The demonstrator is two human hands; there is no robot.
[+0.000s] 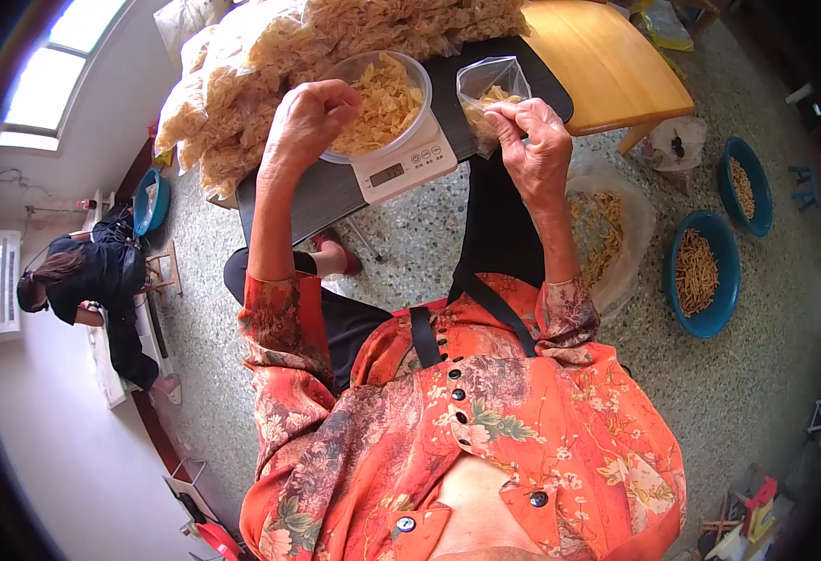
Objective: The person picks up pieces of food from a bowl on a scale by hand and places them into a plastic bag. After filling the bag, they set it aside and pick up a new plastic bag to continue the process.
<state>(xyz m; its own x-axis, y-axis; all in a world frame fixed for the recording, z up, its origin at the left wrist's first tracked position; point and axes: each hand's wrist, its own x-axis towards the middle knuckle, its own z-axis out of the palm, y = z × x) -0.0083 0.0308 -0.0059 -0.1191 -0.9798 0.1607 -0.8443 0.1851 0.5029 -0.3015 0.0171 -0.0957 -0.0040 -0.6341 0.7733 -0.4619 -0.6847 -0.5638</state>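
My left hand (pixel 309 120) is over the left rim of a clear round bowl (pixel 421 77) holding yellow dried flakes (pixel 384 105). Its fingers are curled together; whatever they hold, if anything, is hidden. The bowl stands on a white digital scale (pixel 408 168), whose display is too small to read surely. To the right, my right hand (pixel 534 140) pinches the edge of a small clear plastic bag (pixel 491 77) with some flakes in its lower part. The bag's mouth faces up and away. Both lie over a dark tabletop (pixel 312 198).
Filled clear bags (pixel 233 89) are piled behind the bowl. A wooden table (pixel 606 61) adjoins at right. An open bag of flakes (pixel 606 238) and blue basins of sticks (pixel 706 280) stand on the floor. At left, another person (pixel 92 271) bends over a bench.
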